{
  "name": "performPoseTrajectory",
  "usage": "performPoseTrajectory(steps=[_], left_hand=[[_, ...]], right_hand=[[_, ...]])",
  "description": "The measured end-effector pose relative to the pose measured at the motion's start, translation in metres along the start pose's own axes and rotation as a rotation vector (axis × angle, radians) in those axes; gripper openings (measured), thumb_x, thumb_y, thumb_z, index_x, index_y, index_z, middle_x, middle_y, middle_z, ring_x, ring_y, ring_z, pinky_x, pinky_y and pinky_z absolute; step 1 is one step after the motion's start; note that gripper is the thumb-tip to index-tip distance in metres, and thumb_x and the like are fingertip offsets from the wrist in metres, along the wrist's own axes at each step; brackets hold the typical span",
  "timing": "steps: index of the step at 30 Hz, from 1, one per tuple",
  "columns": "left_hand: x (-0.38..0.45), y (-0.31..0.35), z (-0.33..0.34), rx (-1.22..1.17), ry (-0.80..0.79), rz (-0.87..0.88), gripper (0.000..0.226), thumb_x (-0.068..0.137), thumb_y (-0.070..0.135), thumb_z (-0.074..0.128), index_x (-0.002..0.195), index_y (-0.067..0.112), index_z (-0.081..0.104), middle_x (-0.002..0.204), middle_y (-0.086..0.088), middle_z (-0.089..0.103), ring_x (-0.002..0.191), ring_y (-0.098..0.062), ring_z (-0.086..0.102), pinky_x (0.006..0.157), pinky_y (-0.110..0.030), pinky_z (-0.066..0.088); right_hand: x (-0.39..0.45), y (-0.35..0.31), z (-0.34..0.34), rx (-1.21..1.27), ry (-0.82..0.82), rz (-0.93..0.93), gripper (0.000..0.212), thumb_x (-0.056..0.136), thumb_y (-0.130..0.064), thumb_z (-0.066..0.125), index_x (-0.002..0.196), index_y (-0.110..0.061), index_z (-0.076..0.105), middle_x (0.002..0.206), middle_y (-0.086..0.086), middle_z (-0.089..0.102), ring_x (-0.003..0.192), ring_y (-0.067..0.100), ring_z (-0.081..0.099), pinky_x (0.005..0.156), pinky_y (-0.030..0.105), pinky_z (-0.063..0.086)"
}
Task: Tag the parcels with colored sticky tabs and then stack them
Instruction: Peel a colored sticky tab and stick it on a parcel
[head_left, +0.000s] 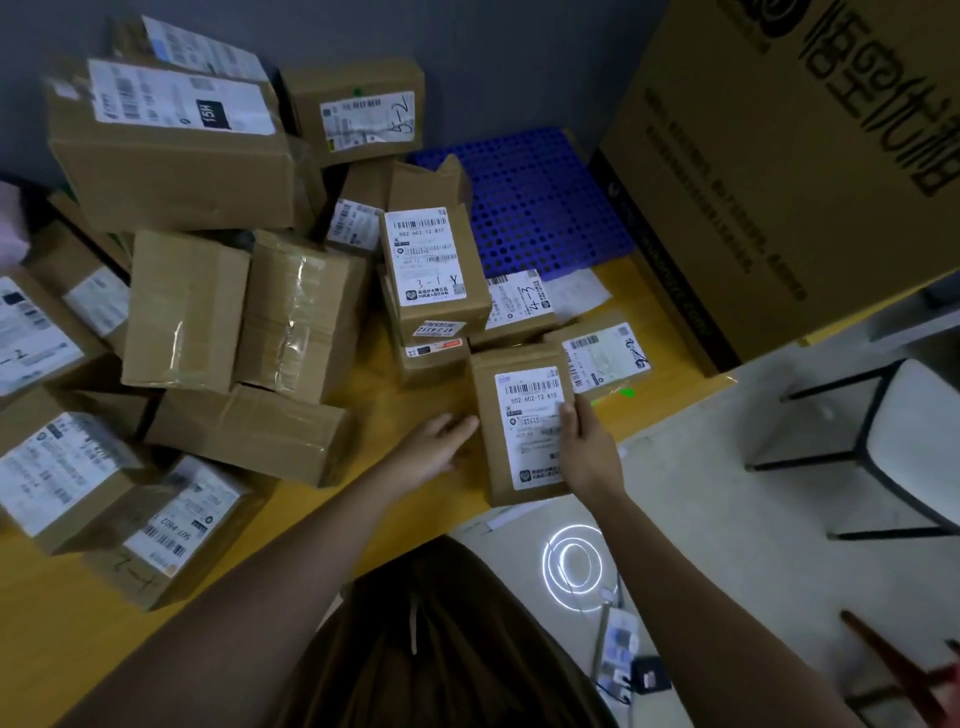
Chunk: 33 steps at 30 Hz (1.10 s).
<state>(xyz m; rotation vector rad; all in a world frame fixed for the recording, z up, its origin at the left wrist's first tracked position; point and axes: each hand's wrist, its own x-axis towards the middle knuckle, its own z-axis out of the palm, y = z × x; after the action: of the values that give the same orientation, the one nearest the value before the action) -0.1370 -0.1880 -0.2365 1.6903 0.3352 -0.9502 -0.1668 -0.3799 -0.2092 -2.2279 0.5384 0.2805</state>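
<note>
On yellow table: parcels heaped; right hand fingers grip small parcel, left hand fingers relaxed beside.

About fifteen parcels, two hands

Brown cardboard parcels – white labels, black barcodes, yellow table, blue perforated mat, green tab

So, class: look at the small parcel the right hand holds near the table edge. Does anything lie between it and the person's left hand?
Nothing visible does. The left hand lies open on the bare yellow table just left of the small parcel, which the right hand grips at its right edge.
</note>
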Motion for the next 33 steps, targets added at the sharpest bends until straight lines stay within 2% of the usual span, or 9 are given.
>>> performPoseTrajectory(steps=[3, 8, 12, 16, 18, 22, 27, 30, 33], left_hand=[[0.004, -0.022, -0.018, 0.224, 0.206, 0.053, 0.042, 0.099, 0.028, 0.049, 0.136, 0.011, 0.047, 0.138, -0.009, 0.05, 0.112, -0.022, 0.057, 0.095, -0.03, 0.046], [0.009, -0.046, -0.033, 0.702, 0.269, 0.073, 0.043, 0.093, 0.027, 0.056, 0.132, 0.011, 0.05, 0.133, -0.013, 0.048, 0.12, -0.03, 0.049, 0.099, -0.037, 0.042], [0.011, -0.054, -0.034, 0.848, 0.28, 0.056, 0.042, 0.093, 0.026, 0.057, 0.132, 0.013, 0.047, 0.131, -0.012, 0.045, 0.12, -0.031, 0.046, 0.094, -0.039, 0.043], [0.016, -0.064, -0.031, 0.909, 0.292, 0.09, 0.05, 0.091, 0.05, 0.053, 0.125, 0.013, 0.051, 0.125, -0.009, 0.048, 0.116, -0.029, 0.048, 0.089, -0.04, 0.045], [0.02, -0.065, -0.026, 1.006, 0.302, 0.116, 0.047, 0.091, 0.05, 0.053, 0.122, 0.014, 0.051, 0.124, -0.007, 0.049, 0.116, -0.026, 0.047, 0.087, -0.037, 0.045], [0.025, -0.068, -0.015, 1.158, 0.338, 0.176, 0.037, 0.093, 0.035, 0.054, 0.124, 0.014, 0.049, 0.125, -0.005, 0.05, 0.119, -0.022, 0.045, 0.087, -0.032, 0.044], [0.026, -0.065, -0.01, 1.223, 0.324, 0.172, 0.035, 0.094, 0.027, 0.051, 0.125, 0.012, 0.048, 0.126, -0.006, 0.05, 0.121, -0.022, 0.045, 0.086, -0.031, 0.045], [0.019, -0.052, -0.015, 1.074, 0.392, 0.21, 0.024, 0.094, 0.024, 0.05, 0.114, 0.012, 0.055, 0.117, -0.006, 0.054, 0.111, -0.023, 0.051, 0.074, -0.033, 0.045], [-0.002, -0.03, -0.029, 0.805, 0.568, 0.468, 0.011, 0.087, 0.02, 0.062, 0.093, 0.013, 0.059, 0.098, -0.006, 0.057, 0.09, -0.025, 0.057, 0.061, -0.03, 0.039]], right_hand=[[-0.007, 0.006, 0.006, -0.073, -0.034, 0.052, 0.038, 0.102, -0.046, 0.025, 0.123, -0.024, 0.048, 0.095, -0.002, 0.061, 0.086, 0.019, 0.059, 0.073, 0.036, 0.047], [0.011, -0.003, 0.025, -0.08, -0.028, 0.064, 0.034, 0.103, -0.041, 0.026, 0.113, -0.018, 0.049, 0.092, 0.002, 0.059, 0.085, 0.022, 0.059, 0.068, 0.031, 0.041], [0.027, -0.006, 0.043, -0.016, 0.048, 0.03, 0.033, 0.102, -0.038, 0.035, 0.12, -0.013, 0.049, 0.12, 0.011, 0.051, 0.108, 0.029, 0.053, 0.081, 0.031, 0.04], [0.008, 0.0, 0.04, -0.234, 0.166, -0.284, 0.039, 0.1, -0.03, 0.042, 0.134, -0.012, 0.045, 0.14, 0.014, 0.039, 0.131, 0.03, 0.031, 0.105, 0.043, 0.034], [0.001, 0.001, 0.041, -0.336, 0.187, -0.47, 0.04, 0.096, -0.028, 0.039, 0.131, -0.011, 0.048, 0.137, 0.016, 0.043, 0.129, 0.033, 0.032, 0.104, 0.046, 0.035], [0.003, -0.008, 0.052, -0.389, 0.131, -0.608, 0.038, 0.093, -0.025, 0.039, 0.122, -0.01, 0.057, 0.131, 0.018, 0.051, 0.126, 0.036, 0.037, 0.099, 0.05, 0.041], [0.012, -0.017, 0.055, -0.387, 0.088, -0.61, 0.039, 0.092, -0.027, 0.036, 0.115, -0.009, 0.062, 0.127, 0.016, 0.054, 0.123, 0.033, 0.039, 0.098, 0.049, 0.044], [0.017, -0.02, 0.051, -0.339, 0.059, -0.667, 0.038, 0.091, -0.026, 0.038, 0.11, -0.009, 0.066, 0.121, 0.014, 0.059, 0.116, 0.032, 0.045, 0.094, 0.045, 0.046], [0.021, -0.033, 0.04, -0.158, -0.184, -0.666, 0.035, 0.094, -0.028, 0.045, 0.117, -0.012, 0.066, 0.124, 0.008, 0.06, 0.114, 0.027, 0.054, 0.094, 0.038, 0.048]])
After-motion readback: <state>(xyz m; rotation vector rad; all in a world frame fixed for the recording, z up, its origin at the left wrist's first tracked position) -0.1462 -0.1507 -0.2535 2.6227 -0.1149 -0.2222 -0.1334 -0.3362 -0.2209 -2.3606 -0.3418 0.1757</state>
